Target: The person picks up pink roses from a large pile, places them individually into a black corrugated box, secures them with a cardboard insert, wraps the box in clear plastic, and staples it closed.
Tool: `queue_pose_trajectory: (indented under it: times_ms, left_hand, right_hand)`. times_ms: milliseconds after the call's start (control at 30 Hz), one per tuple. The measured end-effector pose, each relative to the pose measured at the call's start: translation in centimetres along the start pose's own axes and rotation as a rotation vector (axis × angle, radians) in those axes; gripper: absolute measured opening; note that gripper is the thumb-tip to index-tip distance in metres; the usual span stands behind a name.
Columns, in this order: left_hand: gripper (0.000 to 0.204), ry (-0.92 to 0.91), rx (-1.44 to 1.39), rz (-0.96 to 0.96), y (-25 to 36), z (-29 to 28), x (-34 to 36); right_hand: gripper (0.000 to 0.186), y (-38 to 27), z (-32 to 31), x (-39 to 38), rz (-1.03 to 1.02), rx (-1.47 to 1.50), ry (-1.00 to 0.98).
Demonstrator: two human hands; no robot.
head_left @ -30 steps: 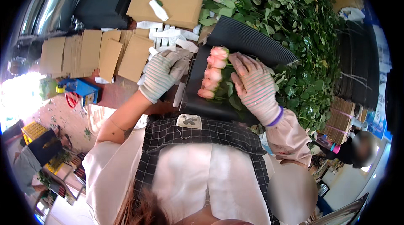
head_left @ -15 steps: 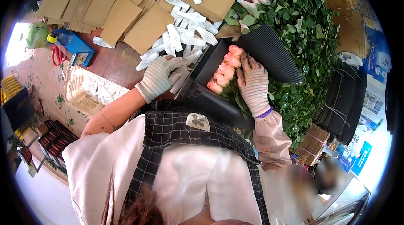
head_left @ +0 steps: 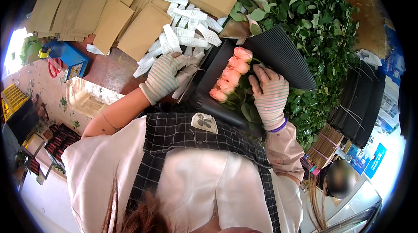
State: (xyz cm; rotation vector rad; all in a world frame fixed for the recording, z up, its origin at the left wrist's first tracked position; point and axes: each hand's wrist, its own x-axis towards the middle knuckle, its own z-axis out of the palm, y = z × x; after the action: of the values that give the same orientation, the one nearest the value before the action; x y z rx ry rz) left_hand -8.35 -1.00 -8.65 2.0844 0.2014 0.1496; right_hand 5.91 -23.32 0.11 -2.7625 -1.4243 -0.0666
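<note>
"What is on the left?"

"The left hand (head_left: 167, 77), with white nets (head_left: 183, 32) just past it. Its fingers bend by the black sheet's (head_left: 211, 78) edge. I can't tell if they pinch it."

"And the pink roses (head_left: 230, 75)?"

"Between the hands, in a row that slants away and to the right. The right hand (head_left: 270, 96) is nearer, just beside them, fingers spread over green leaves (head_left: 246, 111)."

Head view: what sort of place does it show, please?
Probably a flower-packing workshop: pink roses lie in a row, white nets are heaped beside cardboard, and greenery is piled to the right of the roses.
</note>
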Motion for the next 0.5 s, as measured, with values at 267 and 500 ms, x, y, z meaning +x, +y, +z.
queue_pose_trajectory:
  times_ms: [267,500]
  left_hand:
    - [0.020,-0.004,-0.009,-0.018,0.1,0.7,0.6]
    - [0.020,-0.043,-0.026,0.090,-0.3,1.3,-1.8]
  right_hand:
    - [0.017,0.5,2.6,0.0,0.008,-0.015,-0.047]
    - [0.019,0.1,1.8,0.3,0.046,-0.079,-0.157]
